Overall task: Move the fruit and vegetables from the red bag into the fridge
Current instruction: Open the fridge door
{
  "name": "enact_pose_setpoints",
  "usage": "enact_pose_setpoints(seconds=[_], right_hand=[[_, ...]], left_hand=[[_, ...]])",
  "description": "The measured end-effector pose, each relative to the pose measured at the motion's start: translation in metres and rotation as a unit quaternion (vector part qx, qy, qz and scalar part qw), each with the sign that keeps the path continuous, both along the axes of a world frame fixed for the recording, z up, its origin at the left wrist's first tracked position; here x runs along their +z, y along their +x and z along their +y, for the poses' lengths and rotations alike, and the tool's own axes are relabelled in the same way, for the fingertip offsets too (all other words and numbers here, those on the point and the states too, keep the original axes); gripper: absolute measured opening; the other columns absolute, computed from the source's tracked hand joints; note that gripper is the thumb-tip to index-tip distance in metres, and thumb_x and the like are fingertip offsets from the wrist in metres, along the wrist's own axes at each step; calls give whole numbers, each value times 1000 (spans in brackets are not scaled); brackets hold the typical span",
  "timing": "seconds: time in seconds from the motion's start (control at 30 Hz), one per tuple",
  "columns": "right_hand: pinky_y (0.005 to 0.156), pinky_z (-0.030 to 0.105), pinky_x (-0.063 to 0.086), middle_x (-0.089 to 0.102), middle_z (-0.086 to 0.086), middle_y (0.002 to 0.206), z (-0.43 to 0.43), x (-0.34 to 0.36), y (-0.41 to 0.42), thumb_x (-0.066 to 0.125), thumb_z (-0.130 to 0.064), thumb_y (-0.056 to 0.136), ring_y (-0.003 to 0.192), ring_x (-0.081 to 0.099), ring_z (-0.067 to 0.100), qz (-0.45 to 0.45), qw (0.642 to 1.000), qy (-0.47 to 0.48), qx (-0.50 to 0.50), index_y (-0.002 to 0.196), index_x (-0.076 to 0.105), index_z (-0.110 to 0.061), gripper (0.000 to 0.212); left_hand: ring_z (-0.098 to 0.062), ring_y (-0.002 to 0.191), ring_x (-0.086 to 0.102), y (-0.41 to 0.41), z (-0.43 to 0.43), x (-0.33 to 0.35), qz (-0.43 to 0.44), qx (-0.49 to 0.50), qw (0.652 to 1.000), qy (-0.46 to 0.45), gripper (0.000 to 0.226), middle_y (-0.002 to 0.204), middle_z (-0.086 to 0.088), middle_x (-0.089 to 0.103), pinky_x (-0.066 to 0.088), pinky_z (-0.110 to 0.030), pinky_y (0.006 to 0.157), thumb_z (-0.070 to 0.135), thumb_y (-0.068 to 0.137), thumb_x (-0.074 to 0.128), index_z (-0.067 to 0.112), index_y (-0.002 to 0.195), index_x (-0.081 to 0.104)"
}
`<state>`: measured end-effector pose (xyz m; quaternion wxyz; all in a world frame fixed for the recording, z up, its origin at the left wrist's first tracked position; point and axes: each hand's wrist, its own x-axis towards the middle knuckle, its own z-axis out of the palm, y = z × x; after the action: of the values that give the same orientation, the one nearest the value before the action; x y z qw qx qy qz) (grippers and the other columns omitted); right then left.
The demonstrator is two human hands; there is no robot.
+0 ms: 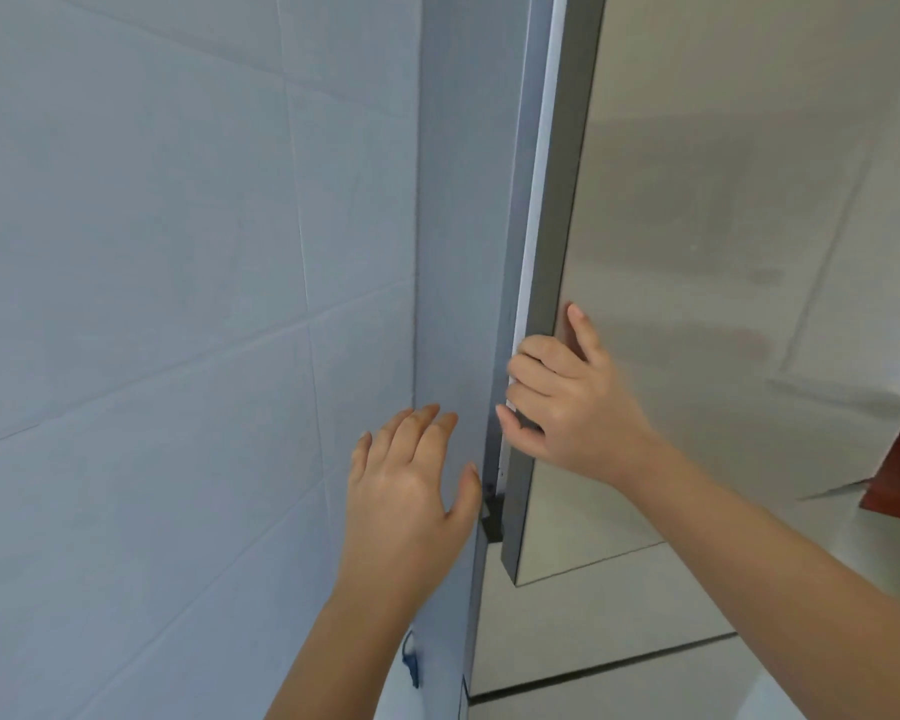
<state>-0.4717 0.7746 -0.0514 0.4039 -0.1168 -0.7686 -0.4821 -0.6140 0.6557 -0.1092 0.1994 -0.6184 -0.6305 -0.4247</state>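
The left hand (411, 480) is spread, fingers straight, close to the grey side panel of the fridge (453, 304). Just beyond it, the right hand (567, 407) curls its fingers around the edge of the brushed-steel fridge door (697, 200).

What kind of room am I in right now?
Likely a home kitchen: a tiled wall, a tiled floor, and a tall steel fridge door that the right hand grips by its edge.

glossy metal fridge door (697, 252), matt tiled wall (152, 252)
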Motion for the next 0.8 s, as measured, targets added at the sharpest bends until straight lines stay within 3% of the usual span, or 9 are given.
enact_pose_setpoints(seconds=[0.13, 0.43, 0.67, 0.8], right_hand=[[110, 48, 17, 62, 3, 73, -21, -1, 18, 50, -23, 83, 88, 58, 20, -16, 1000, 0, 0, 64, 61, -10, 25], [114, 43, 6, 64, 0, 69, -66, 0, 76, 53, -21, 79, 84, 64, 19, -1, 996, 3, 84, 57, 60, -11, 25], [113, 44, 10, 63, 0, 69, -100, -1, 129, 53, -21, 78, 88, 57, 17, 8, 989, -8, 150, 56, 58, -11, 25], [112, 46, 11, 63, 1, 70, -119, 0, 161, 53, -20, 79, 85, 63, 19, 11, 987, -11, 162, 57, 58, -10, 24]], left_hand=[[-27, 110, 58, 20, -14, 0, 6, -11, 1000, -4, 47, 117, -8, 64, 43, -51, 94, 36, 83, 41, 9, 115, 62], [-29, 108, 59, 81, -55, 3, -2, 25, 1000, 12, 47, 115, -10, 64, 45, -51, 92, 35, 82, 42, 7, 113, 63], [-30, 111, 58, 151, -94, -8, -11, 67, 998, -2, 47, 117, -10, 64, 45, -53, 91, 35, 83, 41, 6, 114, 62], [-30, 112, 57, 183, -118, -11, -13, 90, 996, -9, 48, 118, -10, 63, 44, -52, 92, 34, 83, 41, 6, 115, 61]])
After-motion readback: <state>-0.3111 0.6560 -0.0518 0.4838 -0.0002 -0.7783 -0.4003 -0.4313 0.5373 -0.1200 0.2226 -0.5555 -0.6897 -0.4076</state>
